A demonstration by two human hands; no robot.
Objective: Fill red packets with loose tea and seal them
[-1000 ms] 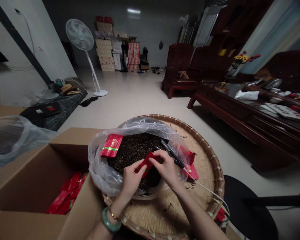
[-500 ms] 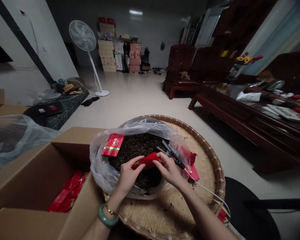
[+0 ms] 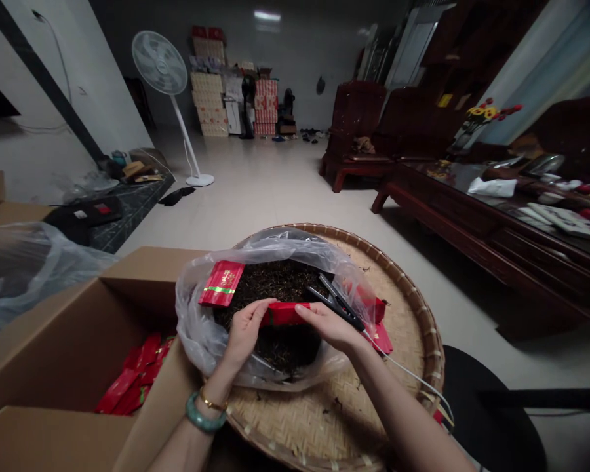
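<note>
A small red packet (image 3: 284, 314) is held between both hands above a clear plastic bag (image 3: 191, 328) of dark, dried tea leaves (image 3: 275, 278). My left hand (image 3: 246, 330) pinches the packet's left end. On its right end, the fingers of my right hand (image 3: 327, 324) are closed, thumb in front. A black hair straightener (image 3: 341, 303) with a white cord lies on the bag's right side, just beyond my right hand. A stack of flat red packets (image 3: 222, 283) with a green stripe rests at the bag's left edge. More red packets (image 3: 381, 336) lie right of the bag.
The bag sits on a round woven bamboo tray (image 3: 425, 321). At the left stands an open cardboard box (image 3: 44, 341) with several filled red packets (image 3: 137, 373) inside. A black round base (image 3: 491, 406) is at the right. A white fan (image 3: 179, 124) and a wooden table (image 3: 462, 229) stand farther off.
The red packet has turned from a slant to nearly level. My left hand has shifted slightly left, and my right hand has moved a little with it. The view has moved slightly.
</note>
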